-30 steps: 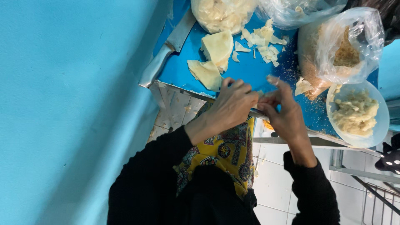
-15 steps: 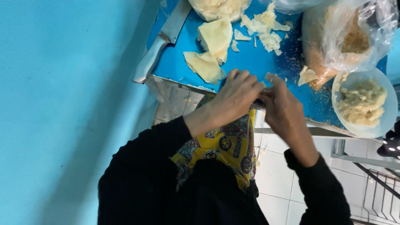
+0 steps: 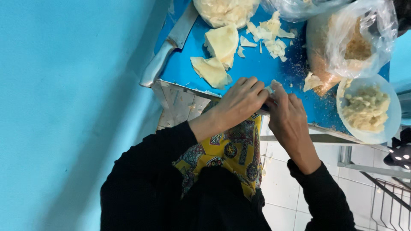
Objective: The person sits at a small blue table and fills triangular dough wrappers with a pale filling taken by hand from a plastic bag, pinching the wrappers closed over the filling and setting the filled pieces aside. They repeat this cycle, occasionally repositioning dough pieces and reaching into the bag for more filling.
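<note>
At the near edge of the blue table [image 3: 257, 68], both hands meet over a small pale piece [image 3: 269, 89], seemingly a scrap of the same pale leafy stuff lying farther up the tabletop. So little of it shows between the fingertips that its long axis and the way it points cannot be made out; only a pale sliver peeks out where the two hands touch. The left hand [image 3: 239, 102] curls its fingers down around the piece from one side, and the right hand [image 3: 289, 117] pinches it from the other, thumbs pressed close together. Both hands are closed on it, and most of the piece is hidden beneath them.

Beyond the hands on the table lie two larger pale wedges [image 3: 218, 53], with a scatter of torn bits [image 3: 267, 38] just beside them. A big knife [image 3: 169, 47] rests along the table's edge by the turquoise wall, handle toward the person, blade cut off at the top of the frame. On the table's other side a clear plastic bag [image 3: 355, 38] holds brownish crumbs, and a pale blue bowl [image 3: 368, 109] of yellowish mash sits near the right hand. Another bag at the top is cut off, its contents hard to tell. Black sleeves and a yellow patterned apron [image 3: 231, 149] fill the lower part.
</note>
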